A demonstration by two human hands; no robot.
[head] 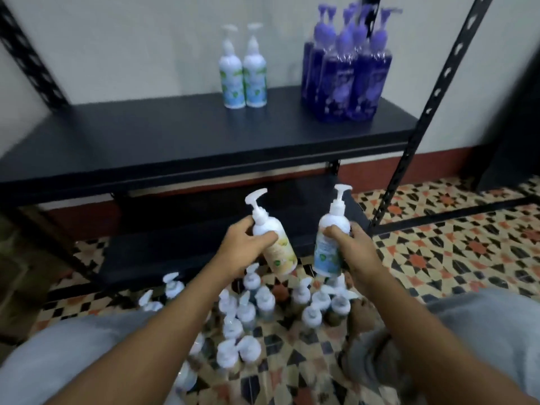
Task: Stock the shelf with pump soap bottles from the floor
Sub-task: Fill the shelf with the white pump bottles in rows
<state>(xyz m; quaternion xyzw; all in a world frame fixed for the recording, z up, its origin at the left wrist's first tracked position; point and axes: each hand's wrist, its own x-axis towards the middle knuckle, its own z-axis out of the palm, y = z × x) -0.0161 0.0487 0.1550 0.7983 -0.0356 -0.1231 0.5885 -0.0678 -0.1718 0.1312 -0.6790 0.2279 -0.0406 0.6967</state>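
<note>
The person crouched before a black metal shelf (190, 135), and each of the hands was wrapped round a pump soap bottle, held in the air above the floor and in front of the shelf. The left hand (239, 247) gripped a white bottle with a cream label (282, 252) round its upper body, tilted so the pump leaned to the left. The fingers covered the shoulder, and the print on the label was too soft to read. The right hand (350, 247) held a white bottle with a blue-green label (327, 258) nearly upright, thumb across its front and the fingers mostly hidden behind it. The two bottles were near each other but apart. Below them a crowd of bottles on the floor (248, 311) stood on patterned tiles (438, 258). Mostly only their white pump heads showed, blurred, and the forearms crossed over several, so I could not count them. On the shelf, toward the back, two white bottles (231, 77) stood side by side, touching or nearly so. To their right stood a tight cluster of purple bottles (336, 83), the rear ones hidden behind the front ones, their pump heads smeared. A slanted black post (435, 97) rose just beside them. A lower shelf (190, 244) sat in shadow, its surface hard to make out. Grey trouser legs (482, 331) filled the bottom corners, cut off by the edges, and something by the right knee, perhaps a foot, was too blurred to tell.
</note>
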